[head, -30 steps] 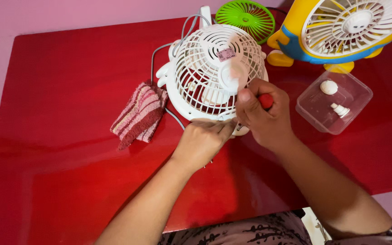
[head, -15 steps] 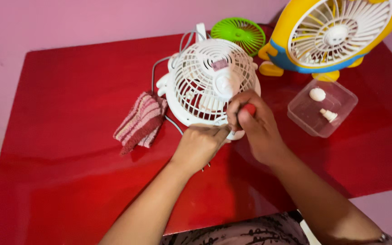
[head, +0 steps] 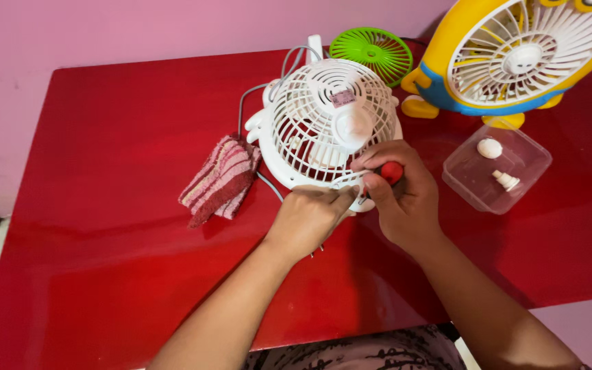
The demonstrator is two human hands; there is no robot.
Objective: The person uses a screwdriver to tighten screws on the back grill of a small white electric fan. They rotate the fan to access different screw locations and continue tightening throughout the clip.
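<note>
Head view: a small white plastic desk fan with a round wire-pattern grille [head: 327, 127] lies face-up near the middle of the glossy red table [head: 104, 205], its grey cord [head: 248, 103] trailing toward the pink wall.

The left hand [head: 306, 219] is curled against the near lower rim of the grille, fingertips pressing the edge to steady it. The right hand [head: 405, 199] is clenched around a red-handled screwdriver [head: 388, 171], whose shaft points at the same lower rim, just beside the left fingertips.

Handling assessment: the fan appears light and hollow, so it will likely slide on the slick tabletop unless braced. The thin grille ribs look flexible and prone to snapping; hold is best taken at the thicker outer ring or the base, not the ribs or the central hub.

Surroundings:
- A folded pink-and-maroon striped cloth [head: 220, 178] touches the fan's left side.
- A small green round fan [head: 371, 51] lies behind it.
- A yellow-and-blue toy-shaped fan [head: 515, 55] stands at the far right.
- A clear plastic container [head: 498, 168] holding two small white parts sits near the right hand.
</note>
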